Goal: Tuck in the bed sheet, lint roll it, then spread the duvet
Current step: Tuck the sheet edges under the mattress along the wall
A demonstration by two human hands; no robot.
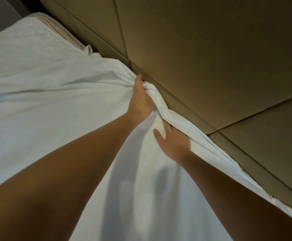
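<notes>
A tan padded headboard (202,49) of large flat panels, divided by straight seams, is set behind the bedding. A smooth white bed sheet (63,101) is spread up to it, with its edge bunched into a creased roll along the headboard's base. That roll is clamped in the grip of the left hand (140,98), just beside the headboard. Lower along the same edge, a fold is clamped in the grip of the right hand (174,141), whose fingers are hidden by cloth. Towards the headboard's far end, a quilted white mattress pad (20,40) with a beige striped edge is left uncovered.

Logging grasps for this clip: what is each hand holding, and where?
Both hold the bed sheet at its edge by the headboard: left hand grips the bunched part, right hand pinches the fold beside it.
</notes>
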